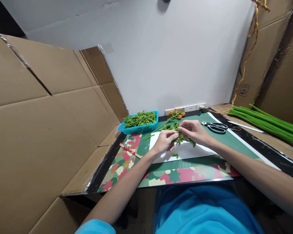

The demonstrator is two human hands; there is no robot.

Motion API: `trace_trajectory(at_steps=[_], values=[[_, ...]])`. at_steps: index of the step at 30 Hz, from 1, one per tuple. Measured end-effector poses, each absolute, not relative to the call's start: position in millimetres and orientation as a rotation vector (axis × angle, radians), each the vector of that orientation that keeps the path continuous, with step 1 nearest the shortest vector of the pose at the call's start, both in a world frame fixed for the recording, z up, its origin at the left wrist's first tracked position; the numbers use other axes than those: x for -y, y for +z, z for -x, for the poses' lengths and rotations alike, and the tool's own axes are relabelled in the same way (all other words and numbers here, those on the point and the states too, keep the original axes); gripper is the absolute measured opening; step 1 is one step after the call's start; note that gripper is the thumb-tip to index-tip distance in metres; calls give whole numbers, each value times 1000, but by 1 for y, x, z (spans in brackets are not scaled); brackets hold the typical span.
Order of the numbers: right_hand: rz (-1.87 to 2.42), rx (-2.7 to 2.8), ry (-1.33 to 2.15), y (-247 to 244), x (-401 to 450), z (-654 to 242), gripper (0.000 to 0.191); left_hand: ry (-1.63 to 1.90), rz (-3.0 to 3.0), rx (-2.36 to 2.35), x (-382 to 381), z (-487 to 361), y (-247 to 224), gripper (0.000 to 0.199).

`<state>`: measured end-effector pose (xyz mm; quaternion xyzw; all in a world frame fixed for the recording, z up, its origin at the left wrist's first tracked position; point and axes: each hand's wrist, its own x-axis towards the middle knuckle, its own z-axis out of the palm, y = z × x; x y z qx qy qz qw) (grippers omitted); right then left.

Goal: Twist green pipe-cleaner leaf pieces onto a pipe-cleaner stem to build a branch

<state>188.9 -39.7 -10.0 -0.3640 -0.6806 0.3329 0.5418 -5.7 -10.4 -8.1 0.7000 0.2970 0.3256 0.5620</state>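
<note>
My left hand (164,141) and my right hand (194,131) meet over a white sheet of paper (197,149), fingertips pinched together. Between them is a green fuzzy pipe cleaner, mostly hidden by the fingers. More curled green pipe cleaner pieces (172,126) lie just beyond and under the hands. One small bent piece (175,155) rests on the paper nearer to me. Behind the hands lies a green stem with orange fuzzy balls (177,114) at its tip. Black-handled scissors (216,127) lie to the right of my right hand.
A blue basket (139,129) heaped with curled green pieces stands at the back left. A red-and-wood chopstick-like stick (130,151) lies on the patterned mat (180,175). Long green pipe cleaners (268,125) are bundled at right. Cardboard walls (51,123) flank the table.
</note>
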Motion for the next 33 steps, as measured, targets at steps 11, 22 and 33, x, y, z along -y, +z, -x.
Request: trace_trajectory(at_steps=[11, 22, 33], values=[[845, 1725, 717, -15, 35, -193, 38, 675, -1522, -722, 12, 5, -5, 52], [859, 1604, 794, -14, 37, -189, 39, 823, -1783, -704, 10, 5, -11, 46], [867, 1634, 819, -16, 36, -189, 47, 988, -1769, -778, 15, 2, -5, 37]])
